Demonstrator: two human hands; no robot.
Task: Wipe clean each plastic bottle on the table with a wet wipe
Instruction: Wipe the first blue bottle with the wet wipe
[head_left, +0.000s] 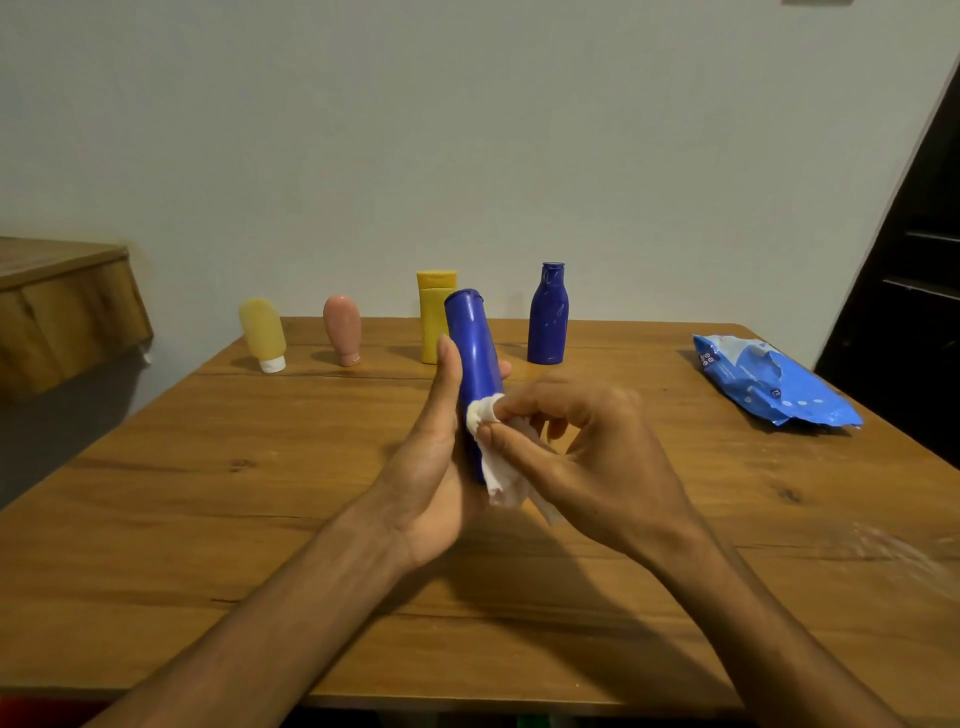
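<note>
Blue bottle, a plain opaque cylinder, is held above the middle of the surface, nearly upright with its upper end leaning a little away from the person. What it holds cannot be told through the plastic. The left hand grips its lower half, with the thumb lying up the bottle's left side and the fingers curled round behind, one fingertip showing at the right edge. The right hand pinches a crumpled white wet wipe between thumb and forefinger and presses it against the bottle's lower right side. The loose end of the wipe hangs below the fingers.

Beyond the hands, four more bottles stand in a row near the far edge. Just behind the left hand's thumb is a flat yellow bottle, partly hidden by the held one. Beyond the right hand is a dark blue bottle with a narrow neck. Farther out past the left hand, a pink tube and a pale yellow tube stand on their caps. All are opaque.

Well off to the right of the right hand lies a crumpled blue wipe packet; its contents do not show. A wooden shelf juts out far to the left.
</note>
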